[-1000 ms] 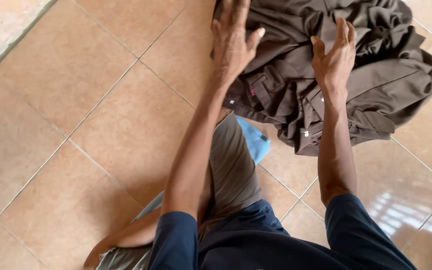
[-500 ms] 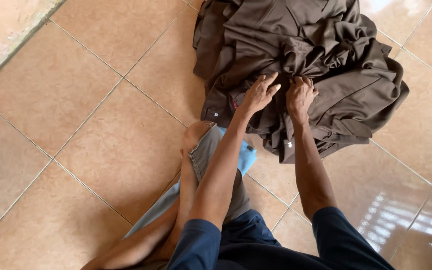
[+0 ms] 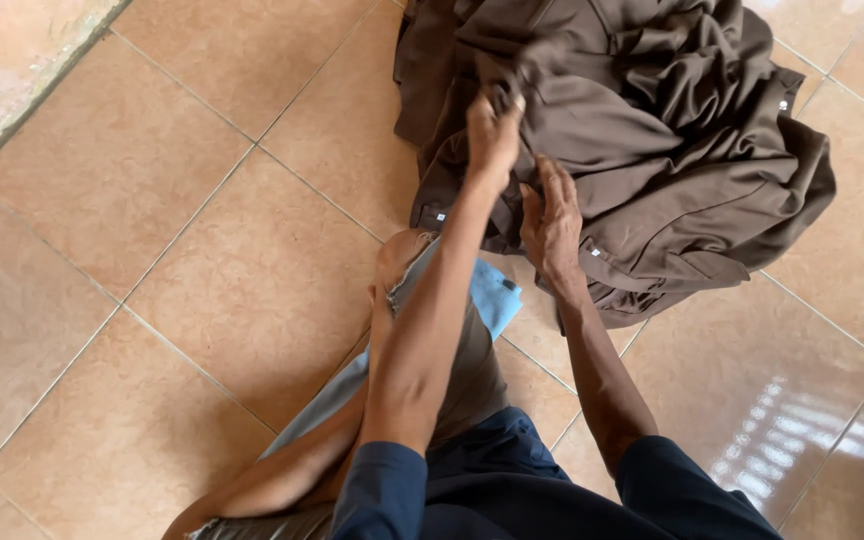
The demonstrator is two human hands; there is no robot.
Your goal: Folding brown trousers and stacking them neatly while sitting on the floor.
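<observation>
A big brown cloth (image 3: 652,150) lies in a crumpled heap on the orange tile floor (image 3: 202,250). The left hand (image 3: 492,125) has its fingers closed tight on a fold of the cloth and lifts it a little. The right hand (image 3: 552,225) rests on the cloth just beside it, fingers bent into the folds. A blue cloth (image 3: 497,300) peeks out under the knee (image 3: 402,260).

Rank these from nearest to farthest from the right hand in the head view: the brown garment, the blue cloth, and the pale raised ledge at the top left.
1. The brown garment: the right hand rests on its lower edge, touching it.
2. The blue cloth: just below and left of that hand, on the tiled floor by the knee.
3. The pale raised ledge: far left, top corner.
</observation>
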